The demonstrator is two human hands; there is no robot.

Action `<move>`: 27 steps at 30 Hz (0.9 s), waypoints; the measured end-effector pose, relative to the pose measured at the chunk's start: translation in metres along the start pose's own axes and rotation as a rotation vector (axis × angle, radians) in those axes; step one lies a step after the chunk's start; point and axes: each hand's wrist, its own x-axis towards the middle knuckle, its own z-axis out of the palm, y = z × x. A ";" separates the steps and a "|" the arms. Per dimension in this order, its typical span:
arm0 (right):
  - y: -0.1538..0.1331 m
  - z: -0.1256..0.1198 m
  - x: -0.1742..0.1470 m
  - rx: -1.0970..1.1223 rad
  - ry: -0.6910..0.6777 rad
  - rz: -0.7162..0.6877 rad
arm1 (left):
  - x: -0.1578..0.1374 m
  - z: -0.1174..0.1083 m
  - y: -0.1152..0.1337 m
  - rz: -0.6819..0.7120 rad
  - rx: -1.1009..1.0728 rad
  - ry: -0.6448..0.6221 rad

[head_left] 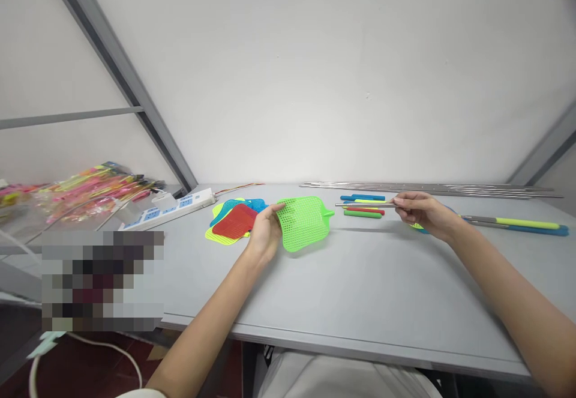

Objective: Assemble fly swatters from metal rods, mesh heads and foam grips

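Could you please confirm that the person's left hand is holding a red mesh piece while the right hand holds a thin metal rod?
Not quite: the head view shows the left hand holding a green mesh piece, not a red one. The right hand does hold a thin metal rod.

bright, even light; soft shadows

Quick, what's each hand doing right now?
Left hand: closed on the green swatter head, gripping its edge.
Right hand: closed on a thin metal rod.
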 end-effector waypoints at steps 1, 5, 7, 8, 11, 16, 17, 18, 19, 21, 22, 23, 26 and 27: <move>0.000 -0.001 0.000 -0.002 0.005 -0.001 | 0.000 0.000 0.000 -0.007 0.000 0.000; -0.001 0.002 -0.001 -0.038 0.002 0.008 | 0.000 0.000 0.001 -0.011 0.011 0.030; -0.002 0.003 -0.001 -0.045 0.008 0.004 | 0.000 -0.001 0.001 -0.008 0.009 0.049; -0.002 0.002 -0.001 -0.044 0.015 0.000 | 0.001 -0.002 0.001 -0.004 0.005 0.054; -0.001 0.000 0.000 -0.038 0.038 -0.010 | 0.002 -0.003 0.000 0.003 -0.016 0.059; 0.001 0.002 0.001 -0.042 -0.002 0.006 | 0.002 -0.002 0.000 -0.031 -0.063 0.044; 0.001 0.004 0.001 -0.043 -0.019 0.009 | 0.002 -0.001 0.001 -0.032 -0.069 0.037; 0.001 0.005 0.001 -0.044 -0.036 0.012 | 0.001 -0.001 0.001 -0.029 -0.070 0.031; 0.000 0.006 0.000 -0.045 -0.051 0.015 | 0.001 -0.001 0.001 -0.025 -0.068 0.026; 0.000 0.007 -0.001 -0.048 -0.071 0.026 | 0.001 -0.001 0.001 -0.024 -0.060 0.018; -0.001 0.007 -0.001 -0.049 -0.077 0.031 | 0.001 -0.001 0.001 -0.027 -0.058 0.015; -0.001 0.007 -0.002 -0.048 -0.082 0.036 | 0.001 -0.001 0.001 -0.027 -0.058 0.015; -0.001 0.007 -0.002 -0.033 -0.090 0.042 | 0.001 -0.001 0.001 -0.023 -0.062 0.025; -0.001 0.007 -0.002 -0.026 -0.092 0.043 | 0.001 -0.001 0.000 -0.021 -0.062 0.026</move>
